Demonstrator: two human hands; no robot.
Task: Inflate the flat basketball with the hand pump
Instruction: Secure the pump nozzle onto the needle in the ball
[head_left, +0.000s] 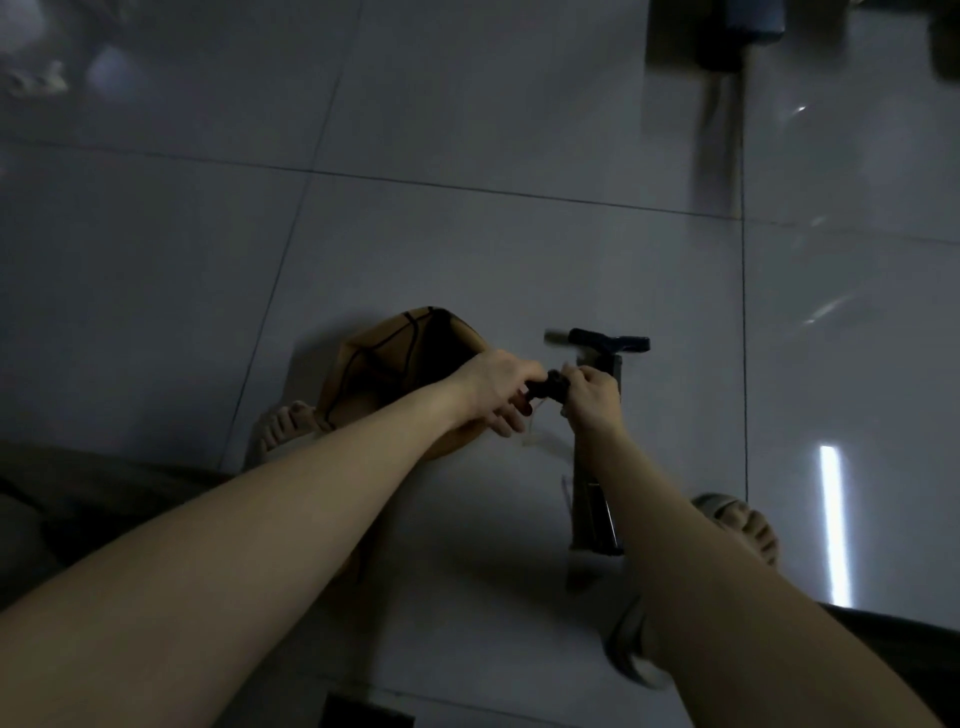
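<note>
A flat, caved-in orange basketball (395, 358) lies on the tiled floor beside my left foot. To its right a hand pump (597, 499) stands upright, its black T-handle (608, 340) on top. My left hand (493, 389) and my right hand (595, 397) meet between ball and pump, both pinching a small black nozzle piece (550, 388). A thin pale hose (543, 441) hangs below the hands. The needle tip is hidden by my fingers.
Glossy grey floor tiles (467, 249) spread all around in dim light. My sandalled feet (748, 525) flank the pump base. A dark piece of furniture (717, 41) stands at the far right, and a dark object (369, 712) lies at the bottom edge.
</note>
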